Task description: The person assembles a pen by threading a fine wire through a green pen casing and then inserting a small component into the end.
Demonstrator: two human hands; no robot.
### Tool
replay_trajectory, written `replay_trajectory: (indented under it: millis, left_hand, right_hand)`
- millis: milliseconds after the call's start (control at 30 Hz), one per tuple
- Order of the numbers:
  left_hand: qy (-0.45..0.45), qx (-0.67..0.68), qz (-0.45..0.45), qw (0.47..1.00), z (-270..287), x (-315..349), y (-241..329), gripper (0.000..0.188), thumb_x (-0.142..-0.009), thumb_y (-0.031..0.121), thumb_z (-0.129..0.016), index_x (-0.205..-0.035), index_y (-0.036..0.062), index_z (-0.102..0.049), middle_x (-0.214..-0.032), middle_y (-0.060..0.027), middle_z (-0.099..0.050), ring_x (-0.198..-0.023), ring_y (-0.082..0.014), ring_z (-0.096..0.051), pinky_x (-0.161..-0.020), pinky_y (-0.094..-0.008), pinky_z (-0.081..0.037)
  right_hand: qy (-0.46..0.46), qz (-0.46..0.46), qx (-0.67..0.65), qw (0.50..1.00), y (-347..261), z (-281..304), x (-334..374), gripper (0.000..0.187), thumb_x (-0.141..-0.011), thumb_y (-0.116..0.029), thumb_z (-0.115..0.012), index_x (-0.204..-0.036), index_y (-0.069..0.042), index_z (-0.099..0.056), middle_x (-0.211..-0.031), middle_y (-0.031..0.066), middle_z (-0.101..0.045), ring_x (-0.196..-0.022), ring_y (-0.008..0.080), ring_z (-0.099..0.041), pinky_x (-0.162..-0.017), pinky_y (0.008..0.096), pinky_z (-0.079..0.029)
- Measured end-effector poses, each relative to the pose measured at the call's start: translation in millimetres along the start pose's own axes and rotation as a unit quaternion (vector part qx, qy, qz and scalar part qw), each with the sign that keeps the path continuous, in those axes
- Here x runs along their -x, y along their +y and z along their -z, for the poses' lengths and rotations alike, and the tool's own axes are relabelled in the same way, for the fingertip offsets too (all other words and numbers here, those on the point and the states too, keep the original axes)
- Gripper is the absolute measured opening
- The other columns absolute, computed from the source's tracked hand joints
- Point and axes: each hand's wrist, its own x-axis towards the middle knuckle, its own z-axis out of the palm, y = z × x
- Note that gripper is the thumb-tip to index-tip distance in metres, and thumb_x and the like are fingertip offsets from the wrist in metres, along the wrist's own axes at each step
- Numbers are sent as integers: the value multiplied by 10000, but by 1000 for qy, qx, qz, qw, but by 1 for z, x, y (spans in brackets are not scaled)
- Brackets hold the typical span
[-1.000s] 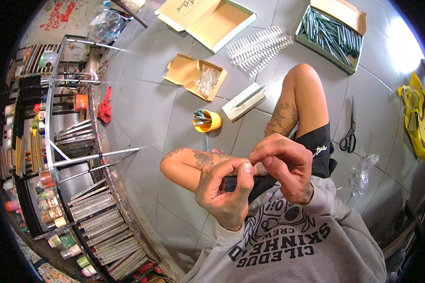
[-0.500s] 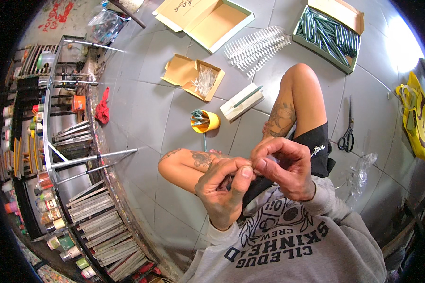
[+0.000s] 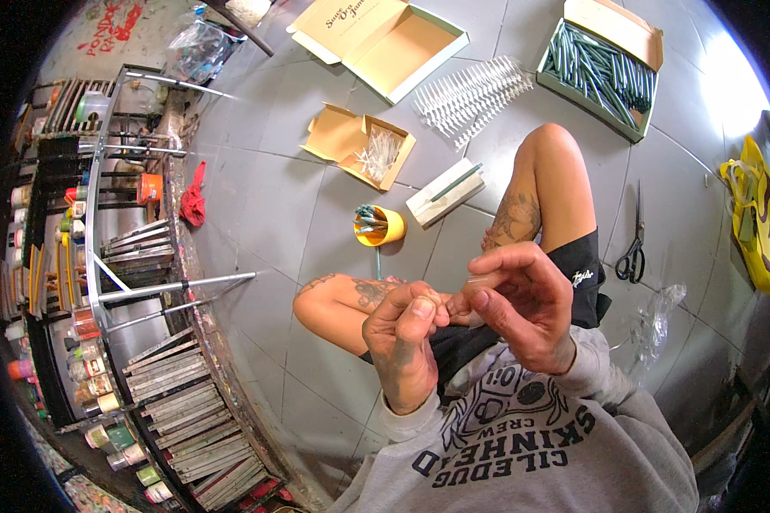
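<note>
Above my lap, my left hand is closed, its thumb pressed against the curled fingers. Whatever is in that pinch is too small or hidden to make out. My right hand is beside it, fingers curled, with their tips close to the left fingertips. A thin clear strip shows between its thumb and index finger. Beyond my hands, a yellow cup lies tipped with several dark green pens in it. Another dark green pen rests on a small white block.
An open carton holds small clear pieces, near rows of clear plastic parts. Farther off are an open box and a box of dark green pens. Black scissors and clear wrap lie right; a metal-framed rack stands left.
My right thumb and index finger have spread apart, and the clear strip now shows between them. My left hand keeps its pinch. The whole view has shifted slightly.
</note>
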Motion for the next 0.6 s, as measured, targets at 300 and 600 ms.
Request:
replay_trajectory:
  millis: [300,600]
  left_hand:
    - [18,-73,-53,996,1,1,-1,191,-905,146,-638,-950,-39,-658,-863,-39,-603,-774,-113,-527,-750,-249,-427]
    - [-24,-108,-161,981,5,-3,-12,124,-894,99,-641,-935,-17,-658,-865,-37,-616,-787,-119,-542,-958,-318,-397]
  right_hand:
    - [-5,237,301,924,-8,-8,-7,263,-758,36,-770,-1011,-19,-728,-938,117,-751,-806,250,-751,-699,309,-597]
    - [-3,296,331,896,-5,-5,-5,325,-733,35,-801,-1038,-55,-735,-941,133,-751,-749,224,-747,-652,276,-590]
